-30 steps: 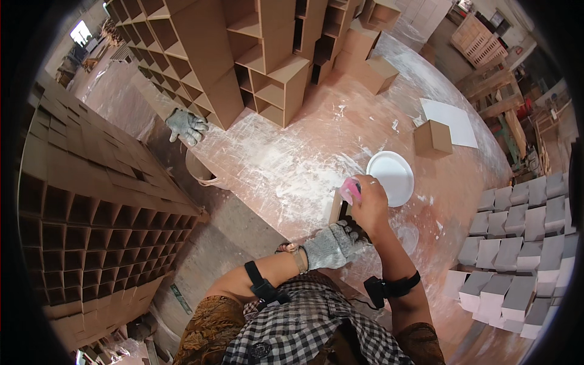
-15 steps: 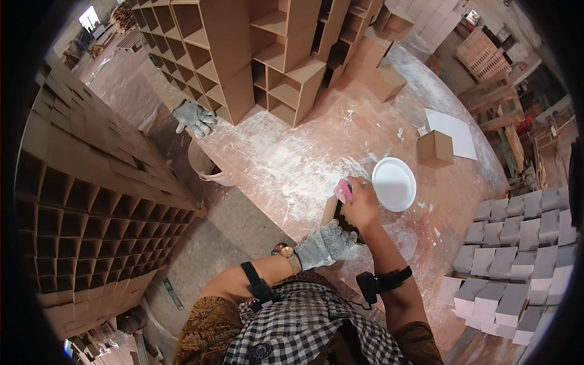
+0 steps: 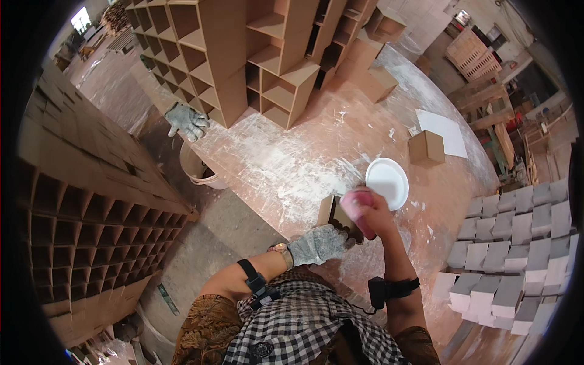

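Gloved left hand (image 3: pixel 316 244) grips small box (image 3: pixel 338 217), right hand (image 3: pixel 372 213) clutches pink sponge (image 3: pixel 355 204) beside white plate (image 3: pixel 387 182)

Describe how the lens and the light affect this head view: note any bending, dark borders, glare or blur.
Head view: fisheye bends the wooden shelf units and the stacked grid at left toward the rim; black vignette fills the corners; daylight glares at top left; the white bowl looks bright, nearly washed out; the right hand with its pink pad is slightly soft.

Bright, even daylight, soft shadows, sharp centre (fisheye bending, black vignette at rim).
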`<state>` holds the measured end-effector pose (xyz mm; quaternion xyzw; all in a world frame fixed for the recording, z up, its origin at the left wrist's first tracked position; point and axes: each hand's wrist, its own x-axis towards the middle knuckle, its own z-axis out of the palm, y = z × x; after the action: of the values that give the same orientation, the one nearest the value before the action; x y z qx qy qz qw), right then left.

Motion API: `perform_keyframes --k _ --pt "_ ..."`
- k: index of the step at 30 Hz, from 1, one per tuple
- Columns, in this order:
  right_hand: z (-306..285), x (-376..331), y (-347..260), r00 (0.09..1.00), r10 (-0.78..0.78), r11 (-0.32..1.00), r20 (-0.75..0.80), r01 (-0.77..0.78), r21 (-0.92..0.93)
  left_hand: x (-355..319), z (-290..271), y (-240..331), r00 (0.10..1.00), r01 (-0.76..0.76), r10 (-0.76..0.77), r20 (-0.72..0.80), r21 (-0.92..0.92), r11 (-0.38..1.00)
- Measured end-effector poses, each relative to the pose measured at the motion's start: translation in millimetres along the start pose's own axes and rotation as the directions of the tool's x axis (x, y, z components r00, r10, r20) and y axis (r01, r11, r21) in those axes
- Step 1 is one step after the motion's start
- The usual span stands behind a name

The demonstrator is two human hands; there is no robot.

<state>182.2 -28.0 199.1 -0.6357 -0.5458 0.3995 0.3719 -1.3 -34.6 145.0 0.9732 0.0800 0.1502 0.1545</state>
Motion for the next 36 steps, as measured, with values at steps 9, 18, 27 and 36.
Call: perform_keyframes --k 9,18,27,36 --pt "-34.5 -73.1 61.1 0.839 0.483 0.232 -0.249 0.152 0.961 47.3 0.4 -5.3 0.972 0.234 -0.232 0.033 -0.113 0.966" --pt "-26.4 -128.0 109.4 0.809 0.564 0.039 -0.168 0.177 0.984 72.0 20.4 -29.0 0.863 0.414 -0.428 0.268 0.112 0.903" --pt "-14.8 -118.9 127.1 0.819 0.556 0.044 -0.144 0.144 0.989 -1.4 12.4 -90.9 0.961 0.213 -0.202 0.191 -0.040 0.976" --pt "-15.4 -84.7 109.6 0.827 0.540 0.129 -0.157 0.104 0.986 -30.5 43.0 -88.2 0.928 0.344 -0.371 -0.019 -0.333 0.878"
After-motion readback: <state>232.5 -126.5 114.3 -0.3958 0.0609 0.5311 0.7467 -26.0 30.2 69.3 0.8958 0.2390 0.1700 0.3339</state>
